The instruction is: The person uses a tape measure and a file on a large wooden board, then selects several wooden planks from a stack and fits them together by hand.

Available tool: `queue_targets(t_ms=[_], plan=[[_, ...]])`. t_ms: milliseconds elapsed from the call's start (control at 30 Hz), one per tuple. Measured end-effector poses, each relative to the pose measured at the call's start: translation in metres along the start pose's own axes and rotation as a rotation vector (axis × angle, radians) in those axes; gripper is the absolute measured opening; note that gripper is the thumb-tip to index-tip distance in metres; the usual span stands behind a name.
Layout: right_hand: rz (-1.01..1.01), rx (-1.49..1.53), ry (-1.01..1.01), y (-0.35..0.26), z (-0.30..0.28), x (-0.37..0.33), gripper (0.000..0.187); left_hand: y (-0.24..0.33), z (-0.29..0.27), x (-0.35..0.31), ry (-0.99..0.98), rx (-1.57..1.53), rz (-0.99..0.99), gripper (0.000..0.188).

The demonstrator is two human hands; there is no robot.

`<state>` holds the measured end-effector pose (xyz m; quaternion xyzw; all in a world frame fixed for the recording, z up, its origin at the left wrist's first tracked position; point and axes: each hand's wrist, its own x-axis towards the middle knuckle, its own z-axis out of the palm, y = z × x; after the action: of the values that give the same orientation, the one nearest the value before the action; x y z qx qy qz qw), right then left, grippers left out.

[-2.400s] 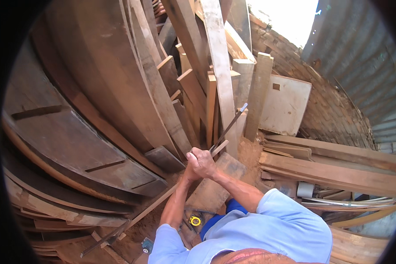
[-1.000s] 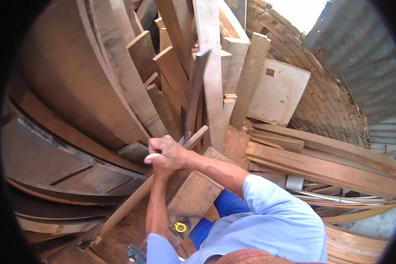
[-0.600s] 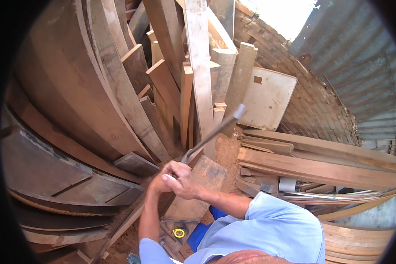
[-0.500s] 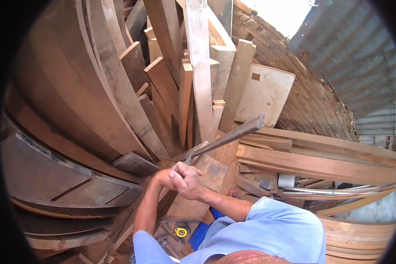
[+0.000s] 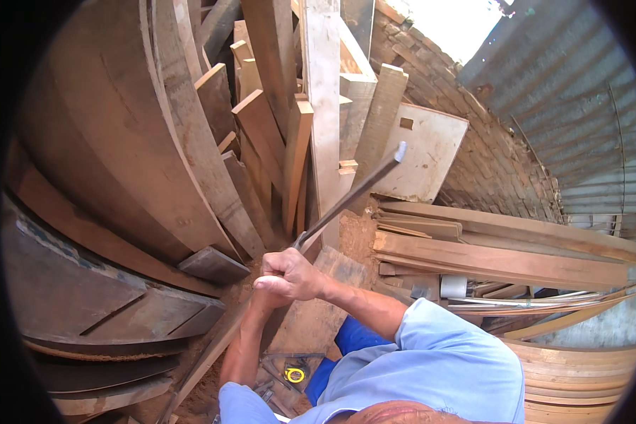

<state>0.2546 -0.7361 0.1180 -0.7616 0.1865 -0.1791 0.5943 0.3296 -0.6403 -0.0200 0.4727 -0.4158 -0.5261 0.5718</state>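
My right hand (image 5: 293, 275) is a closed fist, its thumb showing along the near side. From behind its knuckles a long, narrow dark bar (image 5: 360, 191) slants up to the right and ends in a pale tip. Whether the bar is wood or metal is hard to tell. My left hand (image 5: 267, 297) is pressed close beneath the right one, which covers its fingers. Below the hands lies a flat brown board (image 5: 307, 314), and a long wooden piece (image 5: 215, 346) runs down to the lower left.
Tall planks (image 5: 323, 106) lean in a dense group ahead. Wide boards (image 5: 113, 141) curve along the left. Stacked timber (image 5: 502, 258) lies to the right, below a brick wall (image 5: 487, 141). A yellow tape measure (image 5: 294, 374) sits near my blue-clothed leg.
The dark bar has swung to a steeper angle, its far end moving up and left, and shows a narrower side. My right hand has shifted slightly up and left.
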Motion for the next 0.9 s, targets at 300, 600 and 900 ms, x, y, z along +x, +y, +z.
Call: queue_targets(t_ms=[300,600,900], plan=[[-0.009,0.05,-0.027,0.001,-0.005,0.029,0.027,0.033,0.012,0.01,0.286,-0.016,0.109,0.037],[0.154,-0.046,0.314,-0.008,0.019,-0.028,0.032,0.067,-0.029,0.045,-0.806,-0.075,-0.086,0.049],[0.057,-0.085,0.024,-0.009,0.001,0.0,0.041,0.016,-0.004,0.005,-0.155,-0.085,-0.036,0.052]])
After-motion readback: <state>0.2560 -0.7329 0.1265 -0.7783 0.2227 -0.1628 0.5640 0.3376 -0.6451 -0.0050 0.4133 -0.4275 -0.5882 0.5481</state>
